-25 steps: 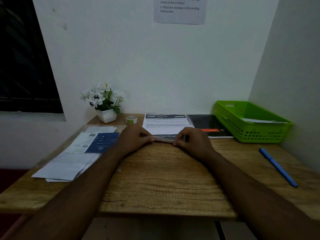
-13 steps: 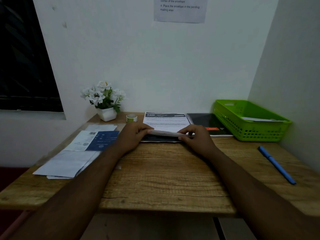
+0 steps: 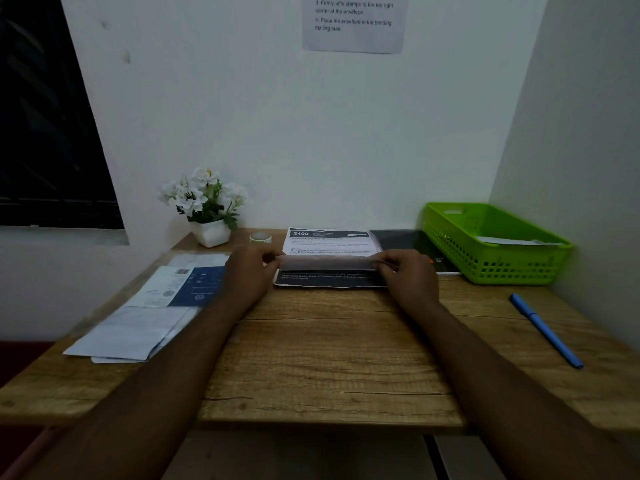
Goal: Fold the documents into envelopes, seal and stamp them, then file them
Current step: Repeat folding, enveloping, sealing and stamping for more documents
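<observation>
Both your hands are at the far middle of the counter (image 3: 329, 358), on the printed document (image 3: 329, 242). Your left hand (image 3: 249, 271) pinches the sheet's left side and your right hand (image 3: 407, 275) pinches its right side, fingers curled. Between them a pale strip of the paper stands lifted off the counter, blurred. Beyond the strip the document lies flat with its dark "2400" header toward the wall; nearer to you a dark printed band of it lies on the wood. Just right of the document lies a dark flat book or tablet (image 3: 405, 242). Right of that, in the corner, is a green basket (image 3: 512, 268) with a pale sheet (image 3: 519, 241) in it. A blue pen (image 3: 545, 330) lies well apart on the right. At the left edge lies a loose pile of papers (image 3: 145, 317), one partly dark blue. A white pot of white flowers (image 3: 207, 209) and a small tape roll (image 3: 260, 238) stand by the wall, where a notice (image 3: 353, 26) hangs
</observation>
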Action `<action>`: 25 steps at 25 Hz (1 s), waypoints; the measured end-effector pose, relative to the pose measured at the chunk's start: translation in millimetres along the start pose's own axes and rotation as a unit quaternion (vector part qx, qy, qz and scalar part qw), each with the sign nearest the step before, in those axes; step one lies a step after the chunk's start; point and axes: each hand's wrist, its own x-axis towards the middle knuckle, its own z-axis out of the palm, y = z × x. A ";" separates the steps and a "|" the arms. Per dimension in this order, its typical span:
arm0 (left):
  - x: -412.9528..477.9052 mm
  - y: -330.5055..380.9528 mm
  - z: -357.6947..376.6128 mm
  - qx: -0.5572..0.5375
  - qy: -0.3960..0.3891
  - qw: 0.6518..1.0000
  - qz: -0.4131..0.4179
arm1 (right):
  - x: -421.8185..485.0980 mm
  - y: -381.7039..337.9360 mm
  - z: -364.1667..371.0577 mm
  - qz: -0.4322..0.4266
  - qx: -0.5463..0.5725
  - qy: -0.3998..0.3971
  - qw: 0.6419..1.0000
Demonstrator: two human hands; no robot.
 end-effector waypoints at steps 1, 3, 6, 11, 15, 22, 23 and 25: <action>-0.1 -1.0 -0.8 0.006 0.010 1.000 0.005 | 0.1 -1.4 -0.4 -0.005 0.017 0.012 1.000; -1.0 -0.9 -3.0 0.003 0.023 1.000 0.016 | -0.1 -2.4 -0.3 -0.009 0.046 0.021 0.999; -2.5 2.7 -6.1 -0.027 0.034 0.999 0.026 | -0.5 -0.2 0.5 0.001 0.058 0.018 0.998; -8.1 11.7 -9.7 -0.086 0.035 0.994 0.060 | -2.9 2.0 -4.0 -0.004 -0.085 0.074 0.994; -13.1 19.8 -13.2 -0.096 0.061 0.989 0.096 | -9.6 -4.8 -12.5 -0.042 -0.068 0.120 0.990; -45.6 45.2 -37.5 -0.136 0.028 0.988 0.067 | -36.8 -11.3 -52.0 -0.112 0.113 0.040 0.987; -55.5 49.1 -43.2 -0.136 0.004 0.989 0.057 | -44.9 -10.1 -62.1 -0.115 0.112 0.026 0.987; -79.4 55.4 -55.6 -0.128 -0.035 0.990 0.051 | -63.1 -8.1 -82.6 -0.118 0.096 -0.015 0.988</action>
